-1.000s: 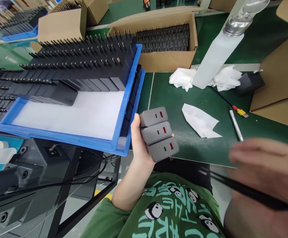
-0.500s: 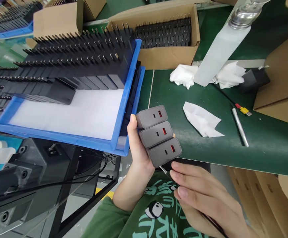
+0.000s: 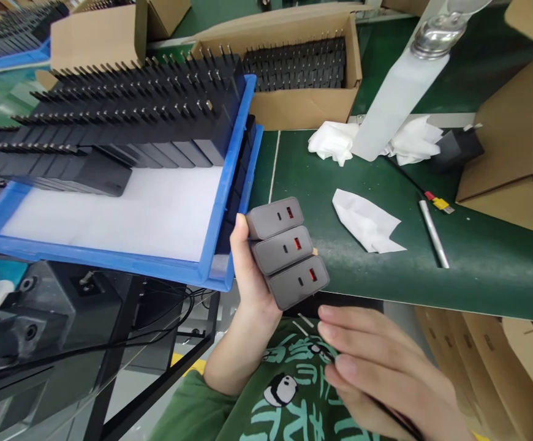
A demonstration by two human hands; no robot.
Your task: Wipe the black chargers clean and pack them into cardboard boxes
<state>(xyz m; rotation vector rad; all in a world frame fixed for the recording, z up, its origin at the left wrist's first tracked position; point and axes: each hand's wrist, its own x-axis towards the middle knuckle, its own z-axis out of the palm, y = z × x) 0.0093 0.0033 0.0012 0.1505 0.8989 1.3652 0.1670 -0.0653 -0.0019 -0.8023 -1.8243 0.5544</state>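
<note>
Evidently, from my remote post, I am logging three grey chargers (image 3: 275, 250), lying side against side, their port faces turning toward the camera.

Location: they are hanging at the near edge of the green table (image 3: 301, 177), just right of the near right corner of the upper blue tray (image 3: 110, 260).

Left hand (image 3: 258, 288): wrapping the set, thumb pressing the left side, one fingertip showing at the right. Right hand (image 3: 381, 361): fingers lying together, pinching black tweezers (image 3: 395, 418) whose two pale tips are standing slightly apart, near the closest charger but not touching it.

Handling: I am judging the chargers stiff, fairly dense for their bulk, smooth-shelled, probably a little slippery and prone to scuffing. Grip: I am favouring the long side walls, squeezing evenly, keeping fingers off the ports.

Markings: I am finding no legible brand on the port faces; a red insert is marking one port on each. Brown cardboard (image 3: 471, 355) past the table's near edge is bearing small dark print, too small for reading. The shirt (image 3: 294, 367) is carrying pale lettering, partly covered, among cartoon pandas.
</note>
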